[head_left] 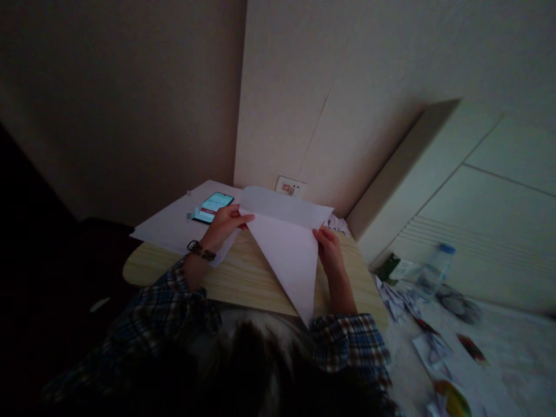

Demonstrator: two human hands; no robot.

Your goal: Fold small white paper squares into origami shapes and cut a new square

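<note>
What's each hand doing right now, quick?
Left hand: closed, pinching the left side of the white folded paper between thumb and fingers.
Right hand: closed, pinching the same sheet's right side.

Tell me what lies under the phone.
Under the phone is white paper, which lies on the wood-grained table. The patch directly beneath the phone is covered and cannot be seen.
</note>
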